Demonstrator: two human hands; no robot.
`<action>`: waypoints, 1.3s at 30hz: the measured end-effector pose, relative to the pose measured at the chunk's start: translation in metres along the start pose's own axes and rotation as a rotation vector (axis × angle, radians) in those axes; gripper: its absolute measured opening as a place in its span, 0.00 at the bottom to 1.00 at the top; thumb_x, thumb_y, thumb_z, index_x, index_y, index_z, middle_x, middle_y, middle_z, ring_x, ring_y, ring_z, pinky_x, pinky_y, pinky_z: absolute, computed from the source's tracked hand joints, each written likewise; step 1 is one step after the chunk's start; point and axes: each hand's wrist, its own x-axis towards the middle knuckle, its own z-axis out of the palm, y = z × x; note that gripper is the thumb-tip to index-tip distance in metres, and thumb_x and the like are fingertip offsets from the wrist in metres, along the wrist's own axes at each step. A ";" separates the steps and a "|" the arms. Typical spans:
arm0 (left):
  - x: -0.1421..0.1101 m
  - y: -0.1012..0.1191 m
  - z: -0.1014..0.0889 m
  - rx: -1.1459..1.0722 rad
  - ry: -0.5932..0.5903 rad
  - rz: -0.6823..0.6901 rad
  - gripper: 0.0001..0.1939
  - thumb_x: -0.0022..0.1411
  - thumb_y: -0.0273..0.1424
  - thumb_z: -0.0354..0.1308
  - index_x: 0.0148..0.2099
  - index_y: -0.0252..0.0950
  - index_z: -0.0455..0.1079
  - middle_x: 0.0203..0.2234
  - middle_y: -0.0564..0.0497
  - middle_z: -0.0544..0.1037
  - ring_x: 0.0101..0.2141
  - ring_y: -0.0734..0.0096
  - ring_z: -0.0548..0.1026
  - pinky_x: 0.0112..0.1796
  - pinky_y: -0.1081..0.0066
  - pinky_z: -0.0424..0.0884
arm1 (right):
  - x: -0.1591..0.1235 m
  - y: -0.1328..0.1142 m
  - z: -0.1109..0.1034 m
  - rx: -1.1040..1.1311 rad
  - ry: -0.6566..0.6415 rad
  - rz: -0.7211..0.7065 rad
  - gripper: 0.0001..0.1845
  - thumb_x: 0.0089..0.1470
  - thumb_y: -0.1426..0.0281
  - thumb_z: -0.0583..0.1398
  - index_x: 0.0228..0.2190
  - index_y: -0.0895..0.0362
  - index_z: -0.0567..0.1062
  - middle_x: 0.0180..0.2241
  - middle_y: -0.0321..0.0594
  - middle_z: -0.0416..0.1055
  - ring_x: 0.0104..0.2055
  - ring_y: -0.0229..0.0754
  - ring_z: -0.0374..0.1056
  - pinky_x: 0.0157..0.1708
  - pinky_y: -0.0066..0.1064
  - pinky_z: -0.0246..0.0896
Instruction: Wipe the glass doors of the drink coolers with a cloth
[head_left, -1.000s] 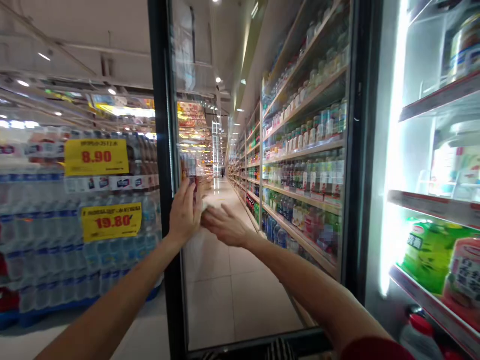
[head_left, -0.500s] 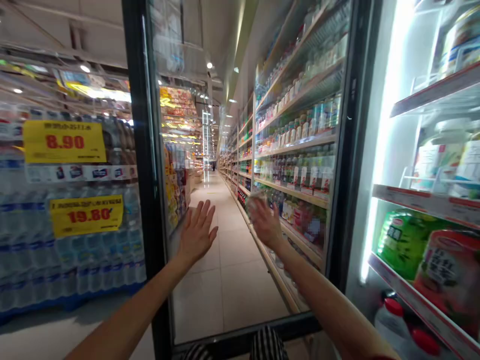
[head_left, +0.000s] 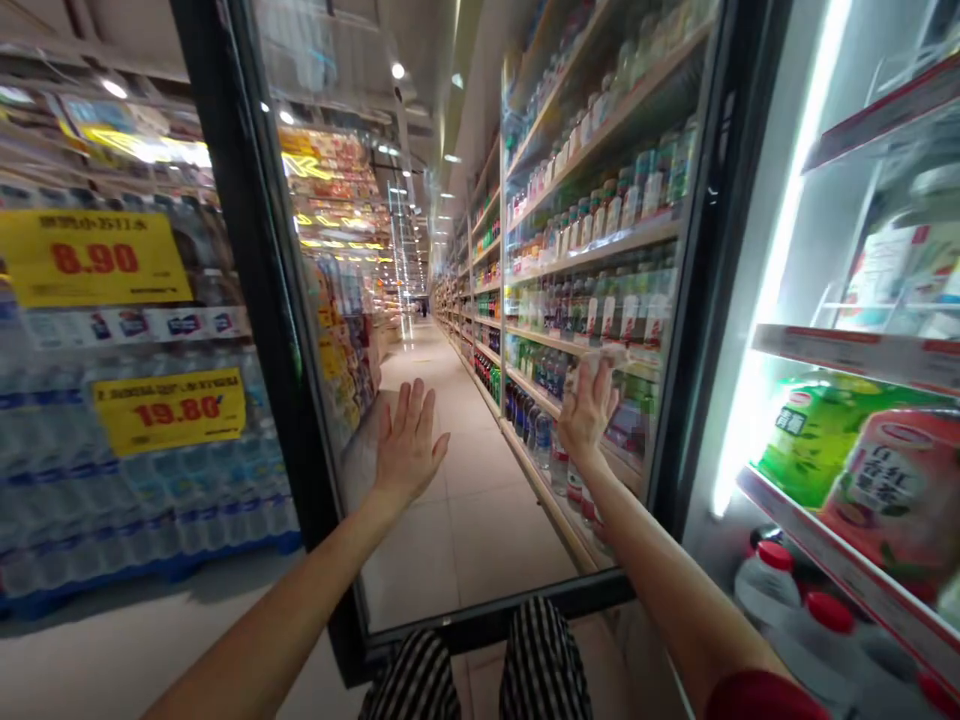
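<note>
In the head view, you have a big glass door (head_left: 450, 540) with a black frame (head_left: 240, 240) in front of you. Your left hand (head_left: 409, 445) is open wide, with its fingers apart and its palm facing the glass, low and left of the middle. It holds nothing that you can see. Your right hand (head_left: 589, 420) is open too, fingers a bit apart, and it has a pale cloth (head_left: 606, 357) at the glass. The cloth pokes out past your fingertips, and it is too blurry to see its folds. The cloth is on the right side of the door, a little higher than your left hand. In the glass you see a long aisle and shelves of bottles (head_left: 615, 210). On the left, past the frame, are stacked water bottles (head_left: 150, 520) and two yellow signs (head_left: 97, 258), 8.90 and 19.80. On the right is a bright cooler shelf (head_left: 855, 355). Below it are a green pack (head_left: 802, 435) and a pink pack (head_left: 892, 500), and lower down, bottles with red caps (head_left: 769, 580). Your striped knees (head_left: 544, 665) are at the bottom.
</note>
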 end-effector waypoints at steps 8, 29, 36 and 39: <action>-0.023 0.028 0.012 0.021 -0.155 0.142 0.28 0.61 0.37 0.46 0.62 0.34 0.51 0.60 0.45 0.53 0.61 0.62 0.49 0.59 0.56 0.43 | -0.030 -0.017 0.000 0.036 -0.274 -0.585 0.34 0.52 0.73 0.51 0.59 0.46 0.50 0.61 0.40 0.52 0.64 0.47 0.43 0.60 0.50 0.40; -0.024 0.041 0.018 0.041 -0.169 0.061 0.32 0.60 0.40 0.49 0.62 0.32 0.50 0.61 0.44 0.52 0.62 0.60 0.47 0.59 0.54 0.43 | -0.056 0.024 -0.002 -0.009 -0.077 0.033 0.30 0.55 0.72 0.47 0.60 0.57 0.50 0.63 0.51 0.41 0.65 0.53 0.38 0.56 0.53 0.46; -0.036 0.038 0.014 0.038 -0.210 0.099 0.30 0.59 0.39 0.49 0.62 0.34 0.51 0.61 0.46 0.52 0.62 0.60 0.48 0.59 0.55 0.43 | -0.067 0.048 -0.008 -0.061 -0.088 -0.012 0.30 0.56 0.71 0.48 0.60 0.53 0.49 0.62 0.51 0.45 0.64 0.53 0.41 0.56 0.56 0.43; -0.041 0.042 0.015 0.035 -0.210 0.084 0.31 0.59 0.38 0.49 0.62 0.33 0.51 0.61 0.45 0.50 0.62 0.59 0.46 0.59 0.54 0.42 | -0.061 0.049 -0.007 -0.070 0.060 0.282 0.30 0.57 0.69 0.47 0.60 0.58 0.48 0.63 0.56 0.40 0.64 0.57 0.40 0.54 0.58 0.47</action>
